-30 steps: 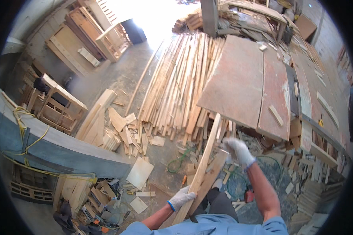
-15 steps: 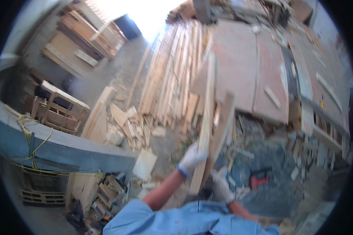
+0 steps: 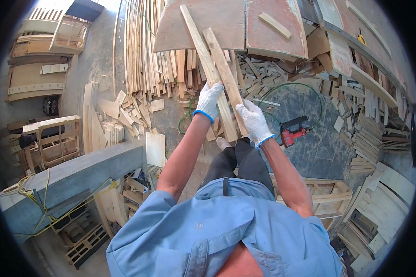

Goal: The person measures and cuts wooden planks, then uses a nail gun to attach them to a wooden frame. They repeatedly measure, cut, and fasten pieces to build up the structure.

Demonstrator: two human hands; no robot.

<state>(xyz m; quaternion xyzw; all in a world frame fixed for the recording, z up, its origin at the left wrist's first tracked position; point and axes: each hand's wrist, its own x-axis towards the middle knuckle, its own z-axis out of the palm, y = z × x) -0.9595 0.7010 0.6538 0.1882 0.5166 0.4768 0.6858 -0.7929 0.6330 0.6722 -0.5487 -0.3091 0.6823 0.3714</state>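
In white gloves with blue cuffs, both my hands hold long pale wooden boards out in front of my legs. My left hand [image 3: 209,99] is closed around the left board [image 3: 199,45], whose far end reaches over a brown panel. Closed on the right board [image 3: 221,62] is my right hand [image 3: 255,121], gripping it lower down near its close end. The two boards lean the same way, side by side, with a narrow gap between them. Part of each board is hidden behind the gloved fingers.
A red and black nail gun [image 3: 293,134] with a green hose [image 3: 320,99] lies on the floor at right. Wide brown panels [image 3: 203,25] stand ahead, beside stacked long strips [image 3: 141,51]. Offcuts [image 3: 136,113] litter the floor. A grey beam [image 3: 85,171] crosses at left.
My view has tipped downward, showing more of my arms and legs. The boards now lean to the left, where they leaned right before. Both hands keep their hold.
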